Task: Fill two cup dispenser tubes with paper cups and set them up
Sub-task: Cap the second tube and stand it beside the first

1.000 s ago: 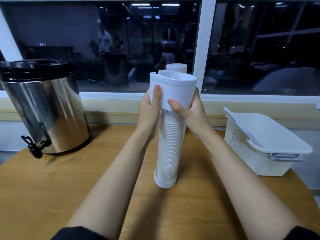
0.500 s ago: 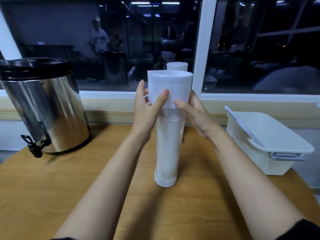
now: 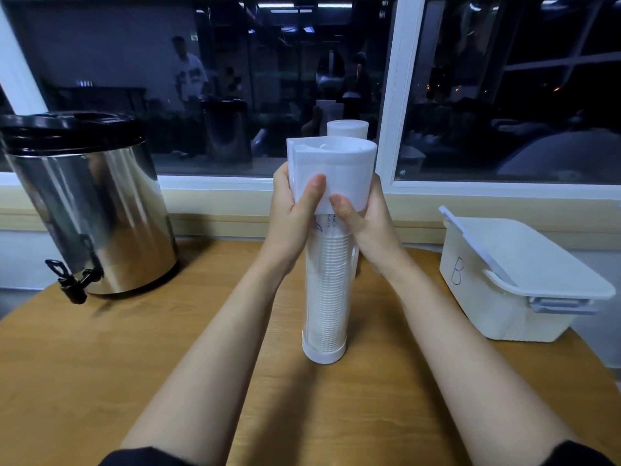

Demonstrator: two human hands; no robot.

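Observation:
A clear cup dispenser tube (image 3: 325, 297) stands upright on the wooden table (image 3: 134, 358), filled with a stack of white paper cups. Its white base ring rests on the table and a wide white cap (image 3: 339, 169) tops it. My left hand (image 3: 295, 213) grips the cap's lower left edge, thumb across the front. My right hand (image 3: 366, 220) grips the lower right edge, thumb beside the left thumb. Behind the tube the white top of a second dispenser tube (image 3: 347, 128) shows; the rest of it is hidden.
A steel drink urn (image 3: 90, 210) with a black lid and black tap stands at the left. A white lidded box (image 3: 517, 280) marked B sits at the right. A window with a white frame (image 3: 389, 95) runs along the back.
My left hand has closed from loosely touching the cap to gripping it. Both thumbs now lie close together on the cap's front. The tube stays upright in place.

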